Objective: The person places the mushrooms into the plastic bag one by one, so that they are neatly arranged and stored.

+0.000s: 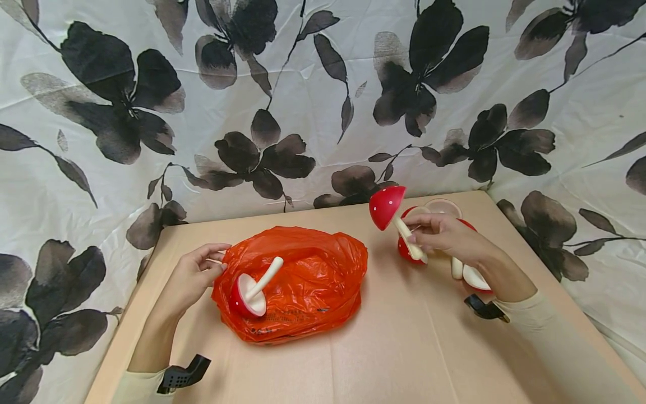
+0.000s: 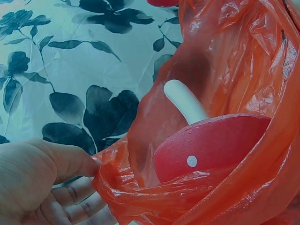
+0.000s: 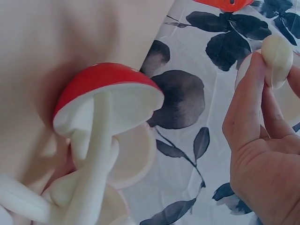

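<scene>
My right hand (image 1: 449,238) pinches the pale stem of a toy mushroom (image 1: 387,205), its red white-dotted cap pointing up and left above the table. In the right wrist view the end of that stem shows between thumb and fingers. At left, my left hand (image 1: 194,275) holds the edge of an orange plastic bag (image 1: 323,280) between thumb and fingers. Another toy mushroom (image 1: 247,294) lies in the bag's opening with its stem angled up; the left wrist view shows its red cap (image 2: 211,145) partly behind the bag's rim.
Several more mushrooms (image 3: 108,77) lie piled at the table's back right, partly hidden by my right hand in the head view. A pale wooden table (image 1: 393,348) carries everything. Behind it hangs a white cloth (image 1: 343,151) with dark flowers.
</scene>
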`<state>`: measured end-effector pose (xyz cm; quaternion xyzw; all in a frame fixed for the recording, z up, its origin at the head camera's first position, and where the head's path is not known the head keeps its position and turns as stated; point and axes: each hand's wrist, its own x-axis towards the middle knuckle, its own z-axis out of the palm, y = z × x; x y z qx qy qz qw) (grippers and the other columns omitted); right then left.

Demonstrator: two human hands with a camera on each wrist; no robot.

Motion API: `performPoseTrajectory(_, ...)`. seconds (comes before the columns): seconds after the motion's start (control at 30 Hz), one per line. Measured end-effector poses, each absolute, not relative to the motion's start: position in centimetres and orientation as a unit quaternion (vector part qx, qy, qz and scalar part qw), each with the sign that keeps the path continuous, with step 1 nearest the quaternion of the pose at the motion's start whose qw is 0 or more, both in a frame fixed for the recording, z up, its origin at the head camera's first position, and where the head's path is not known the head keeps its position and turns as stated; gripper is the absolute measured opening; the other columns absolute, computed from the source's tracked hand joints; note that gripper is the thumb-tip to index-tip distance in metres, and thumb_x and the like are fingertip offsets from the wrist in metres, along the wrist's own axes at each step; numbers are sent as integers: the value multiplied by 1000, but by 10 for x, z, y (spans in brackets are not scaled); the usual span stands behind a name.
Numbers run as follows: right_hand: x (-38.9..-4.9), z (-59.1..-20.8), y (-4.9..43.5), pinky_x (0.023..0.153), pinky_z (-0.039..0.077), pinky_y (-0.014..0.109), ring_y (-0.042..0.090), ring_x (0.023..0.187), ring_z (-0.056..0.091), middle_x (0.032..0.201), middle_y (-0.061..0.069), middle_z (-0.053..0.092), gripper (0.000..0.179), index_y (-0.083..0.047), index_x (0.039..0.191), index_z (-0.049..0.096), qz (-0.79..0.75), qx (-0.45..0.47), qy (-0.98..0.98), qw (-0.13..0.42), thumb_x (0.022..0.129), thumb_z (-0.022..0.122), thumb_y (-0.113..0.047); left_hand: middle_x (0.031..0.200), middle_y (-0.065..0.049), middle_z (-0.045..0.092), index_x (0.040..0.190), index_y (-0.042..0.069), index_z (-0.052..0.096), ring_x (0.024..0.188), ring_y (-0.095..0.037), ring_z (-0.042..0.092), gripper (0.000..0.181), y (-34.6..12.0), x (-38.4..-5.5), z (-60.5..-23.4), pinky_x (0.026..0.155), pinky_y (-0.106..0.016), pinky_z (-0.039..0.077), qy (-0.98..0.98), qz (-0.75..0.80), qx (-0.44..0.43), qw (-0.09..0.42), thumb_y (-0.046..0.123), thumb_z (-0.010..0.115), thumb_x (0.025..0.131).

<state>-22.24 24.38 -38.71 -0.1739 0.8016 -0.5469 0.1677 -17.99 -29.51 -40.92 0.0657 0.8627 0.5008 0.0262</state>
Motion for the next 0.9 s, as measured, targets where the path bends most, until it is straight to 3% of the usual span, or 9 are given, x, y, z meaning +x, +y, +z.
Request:
performPoseTrajectory(0.27, -221, -379, 239, 71, 61, 29, 20, 87, 69, 108, 9, 72, 50, 0, 142, 49, -569, -164, 781, 200, 98, 67, -14, 112, -24, 65, 135, -1, 57, 89, -22, 70, 40, -294, -180, -410, 69, -32, 63, 862, 502, 69, 25, -5, 52, 96)
performPoseTrajectory(0.4, -222, -375, 234, 72, 62, 30, 18, 89, 71, 107, 7, 73, 52, 4, 142, 50, -570, -167, 782, 191, 96, 69, -11, 114, -24, 65, 136, -1, 57, 90, -23, 71, 41, -294, -181, -411, 69, -33, 63, 860, 505, 69, 27, -5, 50, 95)
performPoseTrajectory(0.6, -225, -374, 230, 80, 62, 30, 19, 98, 71, 116, 17, 71, 52, 4, 140, 55, -542, -193, 799, 174, 92, 74, -10, 114, -24, 65, 136, -1, 57, 89, -23, 71, 41, -294, -182, -413, 69, -33, 63, 860, 505, 67, 28, -5, 49, 95)
performPoseTrajectory(0.9, -226, -372, 226, 83, 61, 29, 27, 103, 66, 121, 27, 64, 52, 2, 142, 53, -548, -194, 788, 203, 93, 70, -6, 114, -24, 64, 136, -1, 57, 90, -24, 71, 41, -293, -182, -412, 71, -32, 63, 859, 507, 65, 30, -5, 50, 96)
